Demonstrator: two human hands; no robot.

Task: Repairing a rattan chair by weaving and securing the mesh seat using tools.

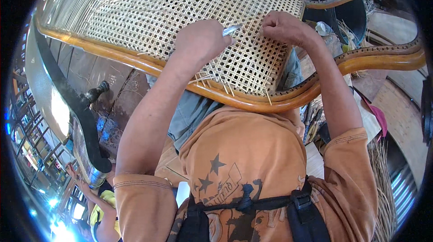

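A woven cane panel (149, 12) spans a curved, varnished wooden frame (270, 105) across my lap. My left hand (200, 43) is closed around a silver metal tool with a narrow tip (232, 29), which points right over the weave; its handle is hidden in my fist. My right hand (285, 28) is curled shut just above the panel's right part. Whatever its fingers pinch, if anything, I cannot make out. Loose cane ends (225, 86) stick out over the near rail. Small holes run along the frame's bare right arm (370, 52).
A dark-framed piece with a woven panel (56, 102) stands at the left. A dark bucket (349, 19) sits behind the frame at the right. Long cane strands (381, 183) lie at lower right. Another person's arm (97, 199) shows at lower left.
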